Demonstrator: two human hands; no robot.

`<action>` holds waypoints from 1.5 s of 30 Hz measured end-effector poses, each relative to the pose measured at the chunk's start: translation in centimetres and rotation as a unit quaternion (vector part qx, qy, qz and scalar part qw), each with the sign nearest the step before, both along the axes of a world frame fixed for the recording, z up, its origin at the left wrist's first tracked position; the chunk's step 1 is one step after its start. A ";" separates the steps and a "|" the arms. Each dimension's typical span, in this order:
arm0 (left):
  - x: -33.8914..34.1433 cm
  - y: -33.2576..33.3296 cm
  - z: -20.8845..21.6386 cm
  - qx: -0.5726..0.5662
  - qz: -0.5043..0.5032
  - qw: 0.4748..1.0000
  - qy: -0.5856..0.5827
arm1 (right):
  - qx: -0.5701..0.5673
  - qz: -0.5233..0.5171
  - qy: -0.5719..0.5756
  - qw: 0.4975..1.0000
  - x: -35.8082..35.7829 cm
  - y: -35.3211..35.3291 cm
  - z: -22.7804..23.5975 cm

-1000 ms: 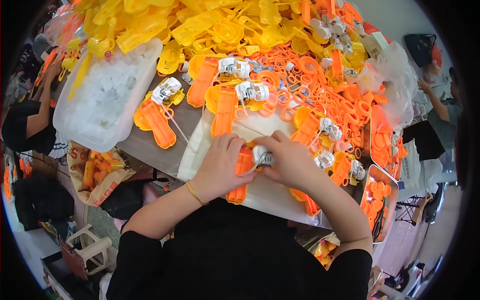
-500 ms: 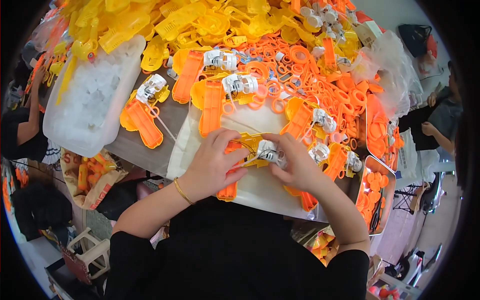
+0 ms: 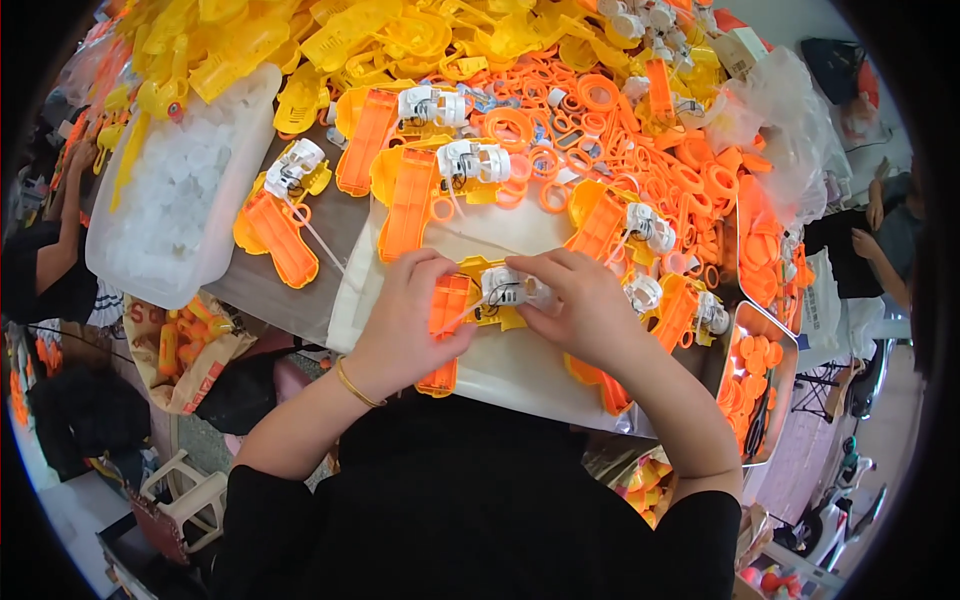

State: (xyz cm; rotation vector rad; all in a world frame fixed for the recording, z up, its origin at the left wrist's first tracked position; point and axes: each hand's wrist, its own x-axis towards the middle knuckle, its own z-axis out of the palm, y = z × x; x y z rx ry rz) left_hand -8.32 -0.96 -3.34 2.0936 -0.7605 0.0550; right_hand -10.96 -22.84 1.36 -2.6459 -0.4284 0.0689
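On the white sheet [image 3: 510, 385] over the counter [image 3: 285, 312], the yellow shell [image 3: 512, 320] lay near the front edge, and the step in hand looked like seating its white module [image 3: 500, 285]. The right hand [image 3: 585, 305] had its fingers closed about the module's end; the left hand [image 3: 405, 320] arched half-open over the orange handle [image 3: 438, 378], its grip impossible to tell. The next move seemed to call for steadying the shell while aligning the module and clearing its wires.
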 end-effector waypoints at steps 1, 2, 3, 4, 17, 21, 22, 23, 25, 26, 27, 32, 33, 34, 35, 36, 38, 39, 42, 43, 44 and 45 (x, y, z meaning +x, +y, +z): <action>0.2 0.3 0.2 0.008 -0.013 1.000 0.008 | 0.073 -0.025 0.050 0.996 0.1 0.0 0.0; 0.4 0.7 0.4 0.013 -0.028 0.999 0.015 | 0.142 -0.053 0.098 0.984 -0.1 0.1 0.0; 0.5 1.1 0.5 0.012 -0.031 0.999 0.016 | 0.141 -0.056 0.099 0.983 -0.1 0.1 -0.1; 0.8 1.4 0.7 0.023 -0.036 0.998 0.038 | 0.132 -0.024 0.103 0.986 0.0 0.1 -0.2; 3.9 2.6 2.3 0.071 -0.078 0.983 0.148 | 0.193 0.074 0.238 0.949 5.4 -2.0 -1.4; 3.9 2.7 2.3 0.073 -0.077 0.982 0.153 | 0.173 0.073 0.265 0.946 5.7 -1.7 -1.0; 3.8 2.6 2.3 0.073 -0.077 0.983 0.153 | 0.178 0.072 0.274 0.942 5.7 -1.7 -1.0; 3.7 2.6 2.3 0.073 -0.074 0.982 0.159 | 0.178 0.074 0.275 0.942 5.6 -1.6 -0.9; 3.4 2.6 2.3 0.075 -0.070 0.981 0.165 | 0.158 0.053 0.288 0.943 5.3 -1.1 -0.4; 3.1 2.6 2.1 0.071 -0.064 0.981 0.168 | 0.158 0.057 0.288 0.943 4.6 -0.2 0.2; 2.8 2.6 2.1 0.067 -0.057 0.981 0.172 | 0.077 0.051 0.203 0.975 3.0 1.3 1.2; 0.4 1.5 3.4 0.089 -0.013 0.995 -0.044 | 0.034 0.036 0.049 0.998 -0.3 2.2 0.6; 0.2 0.9 3.3 0.096 -0.014 0.993 -0.064 | 0.036 0.041 0.051 0.997 -0.5 2.2 0.4; 0.0 0.6 3.0 0.102 -0.016 0.991 -0.083 | 0.045 0.041 0.029 0.998 -0.7 2.1 0.1; 0.0 0.5 2.4 0.102 -0.015 0.991 -0.085 | 0.053 0.036 0.004 0.998 -0.7 2.0 0.0; 0.0 0.3 1.7 0.093 -0.005 0.992 -0.089 | 0.053 0.037 0.003 0.998 -0.5 1.9 0.1; 0.0 -0.1 1.5 0.084 0.006 0.992 -0.092 | 0.117 -0.009 0.091 0.989 -0.1 1.6 0.2; -0.2 -0.3 1.6 0.092 0.013 0.991 -0.091 | 0.117 -0.008 0.093 0.989 0.0 1.2 0.1; -0.5 -0.1 1.1 0.084 0.015 0.992 -0.094 | 0.185 -0.006 0.187 0.965 1.0 0.3 0.1; -0.5 0.1 0.9 0.066 0.010 0.993 -0.098 | 0.148 0.006 0.178 0.973 1.3 0.5 0.6; -0.5 0.2 1.2 0.067 0.009 0.993 -0.096 | 0.109 0.016 0.169 0.979 1.5 0.6 0.8; -0.4 0.3 1.8 0.102 0.035 0.987 -0.120 | 0.110 0.015 0.172 0.979 1.9 0.4 0.5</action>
